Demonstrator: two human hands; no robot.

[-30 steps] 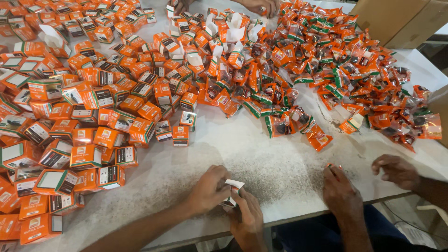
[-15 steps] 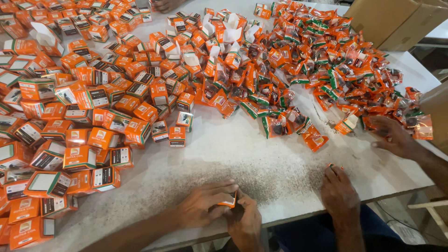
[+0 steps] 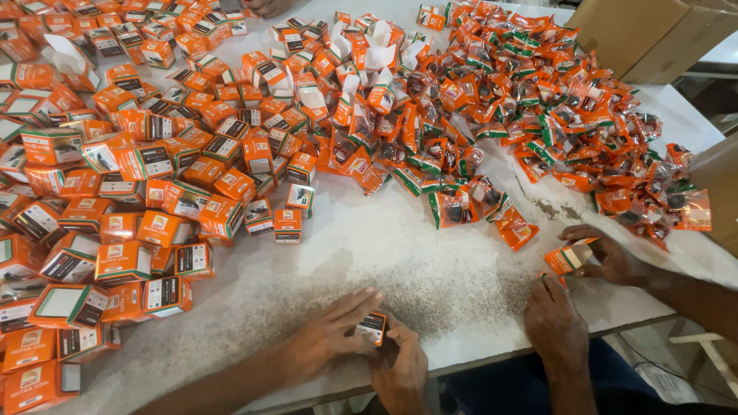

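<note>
My left hand [image 3: 332,335] and my right hand [image 3: 400,367] meet at the table's near edge. Together they grip one small orange box [image 3: 374,328] with a dark printed face; my fingers hide most of it. A large heap of the same orange boxes [image 3: 146,177] covers the left half of the white table [image 3: 415,261]. On the far right lies a pile of orange-and-green plastic packets [image 3: 538,107] with dark parts inside. Several boxes with open white flaps [image 3: 369,58] stand between the two heaps.
Another person's hands work to my right: one hand [image 3: 555,324] rests flat on the table, the other hand [image 3: 611,253] holds an open orange box [image 3: 569,256]. Brown cardboard cartons [image 3: 653,34] stand at the far right corner. A third person's hand [image 3: 265,6] shows at the far edge.
My hands have kept working the small box at the near edge. The other person's far hand reached to the packet pile, then came back holding an open orange box.
</note>
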